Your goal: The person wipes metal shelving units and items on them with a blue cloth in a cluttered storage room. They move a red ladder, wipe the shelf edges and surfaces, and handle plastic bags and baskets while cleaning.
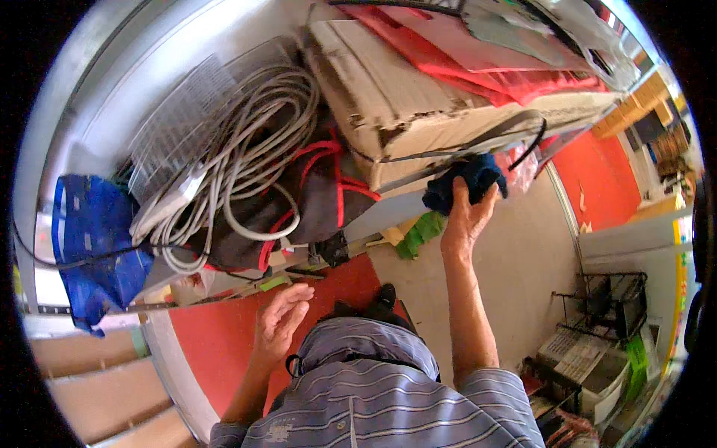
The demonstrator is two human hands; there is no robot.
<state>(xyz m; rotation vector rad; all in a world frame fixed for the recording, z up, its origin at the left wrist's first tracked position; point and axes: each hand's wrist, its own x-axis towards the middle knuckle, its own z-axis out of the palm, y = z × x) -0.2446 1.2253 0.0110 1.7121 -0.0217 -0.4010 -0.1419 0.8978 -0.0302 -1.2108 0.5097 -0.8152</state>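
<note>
My right hand [469,215] grips a bunched dark blue cloth [468,182] at the front edge of a shelf, just below a worn cardboard box [425,134]. Before my body my left hand [282,325] hangs with its fingers a little bent and nothing in it. Up and left of that hand, a coil of pale cable [263,140] lies on a dark fabric item with red trim [313,207]. A blue plastic bag [95,241] hangs at the shelf's left end. On the box lie red plastic sheets [476,67].
Green material [420,235] shows under the shelf. Lower right stand an open carton [602,381] and a black metal rack [610,305]. Brown cardboard boxes [112,392] sit at lower left. Red floor covering [224,341] lies beneath me, and a black strap [529,145] juts beside the cloth.
</note>
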